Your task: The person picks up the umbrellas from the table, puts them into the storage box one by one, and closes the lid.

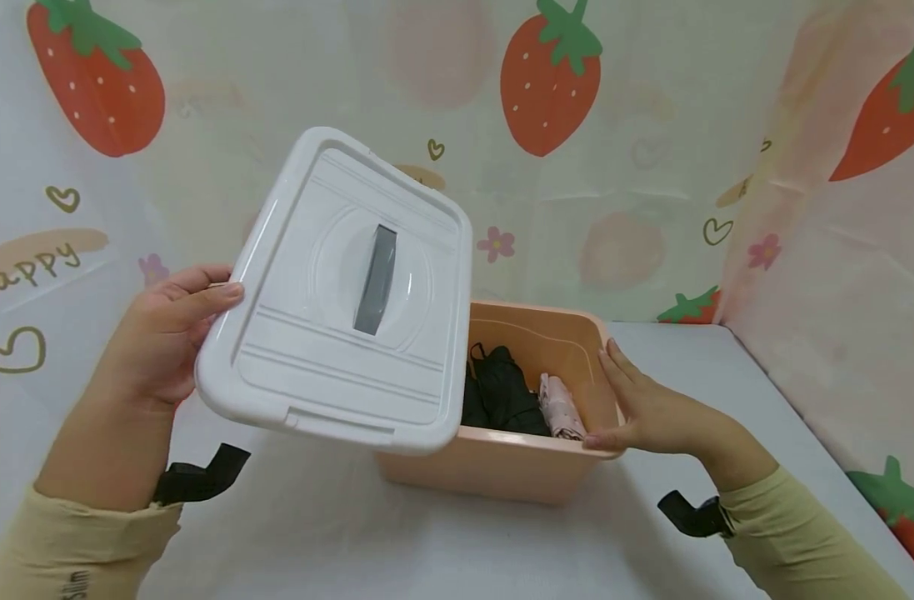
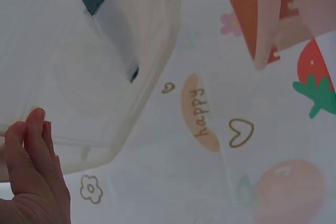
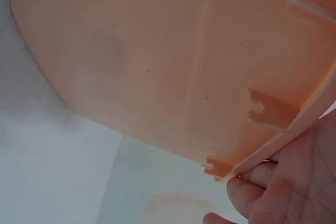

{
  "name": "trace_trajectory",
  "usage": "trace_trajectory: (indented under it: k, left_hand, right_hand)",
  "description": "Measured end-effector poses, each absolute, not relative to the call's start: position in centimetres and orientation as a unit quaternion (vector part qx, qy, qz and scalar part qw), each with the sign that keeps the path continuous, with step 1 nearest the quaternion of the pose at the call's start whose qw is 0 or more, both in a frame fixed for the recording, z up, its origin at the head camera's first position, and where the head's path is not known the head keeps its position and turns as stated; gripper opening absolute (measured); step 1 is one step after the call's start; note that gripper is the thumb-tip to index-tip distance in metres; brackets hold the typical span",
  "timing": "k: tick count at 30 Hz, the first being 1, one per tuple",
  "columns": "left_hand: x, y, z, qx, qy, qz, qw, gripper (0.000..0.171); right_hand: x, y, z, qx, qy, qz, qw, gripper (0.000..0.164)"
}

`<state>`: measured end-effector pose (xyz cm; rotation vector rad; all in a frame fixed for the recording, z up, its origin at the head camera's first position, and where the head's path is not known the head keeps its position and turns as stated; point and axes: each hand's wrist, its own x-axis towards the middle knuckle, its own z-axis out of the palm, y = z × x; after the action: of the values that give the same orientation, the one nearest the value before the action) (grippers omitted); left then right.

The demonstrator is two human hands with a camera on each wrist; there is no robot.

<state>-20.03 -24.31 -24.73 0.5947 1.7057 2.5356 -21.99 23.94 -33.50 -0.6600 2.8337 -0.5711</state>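
Observation:
My left hand (image 1: 172,333) pinches the left edge of a white plastic lid (image 1: 292,350) between thumb and fingers. The lid hangs tilted, its grey handle (image 1: 377,279) facing me, and hides the left part of an orange storage bin (image 1: 494,467). The right hand (image 1: 651,408) grips the bin's right rim, thumb at the near corner and fingers at the far side. Inside the bin lie a black folded bundle (image 1: 509,392) and a pink rolled cloth (image 1: 560,407). In the right wrist view the bin's outer wall (image 3: 131,66) shows, with fingers under the rim.
The bin stands on a white-covered table (image 1: 314,533). Behind it hangs a backdrop (image 1: 651,100) printed with strawberries, hearts and flowers, and a similar sheet (image 1: 839,275) closes the right side. Black straps (image 1: 202,477) circle both wrists.

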Motion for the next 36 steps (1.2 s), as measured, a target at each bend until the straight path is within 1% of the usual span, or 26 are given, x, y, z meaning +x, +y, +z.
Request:
trace_trajectory:
  k: [9, 16, 19, 22, 26, 28, 31, 36]
  left_hand:
    - [-19.8, -21.7, -25.3, 0.169, 0.549, 0.819, 0.009, 0.017]
    - [-19.8, -20.4, -25.6, 0.184, 0.535, 0.824, 0.024, 0.017]
    - [-19.8, -19.9, -25.7, 0.182, 0.533, 0.826, 0.033, 0.017]
    - [-19.7, -19.5, -25.9, 0.183, 0.530, 0.827, 0.043, 0.017]
    - [-19.7, -18.9, -26.1, 0.193, 0.524, 0.827, 0.059, 0.017]
    - [-19.8, -18.6, -26.2, 0.197, 0.525, 0.826, 0.063, 0.017]
    - [-19.8, -18.1, -26.3, 0.200, 0.529, 0.822, 0.063, 0.017]
    - [-19.9, -17.5, -26.5, 0.209, 0.536, 0.816, 0.065, 0.018]
  right_hand:
    - [-21.9, 24.2, -33.4, -0.221, 0.952, -0.192, 0.092, 0.118]
    - [-22.1, 24.1, -32.4, -0.215, 0.956, -0.167, 0.112, 0.120]
    - [-22.8, 24.1, -30.9, -0.209, 0.956, -0.165, 0.123, 0.116]
    - [-24.1, 24.3, -28.6, -0.213, 0.955, -0.173, 0.116, 0.105]
    - [-26.2, 24.3, -25.0, -0.228, 0.953, -0.188, 0.072, 0.087]
    - [-27.2, 24.0, -23.5, -0.233, 0.950, -0.201, 0.047, 0.080]
    - [-28.6, 23.2, -21.7, -0.235, 0.947, -0.216, 0.027, 0.078]
    - [-31.1, 21.6, -20.1, -0.239, 0.942, -0.234, 0.032, 0.080]
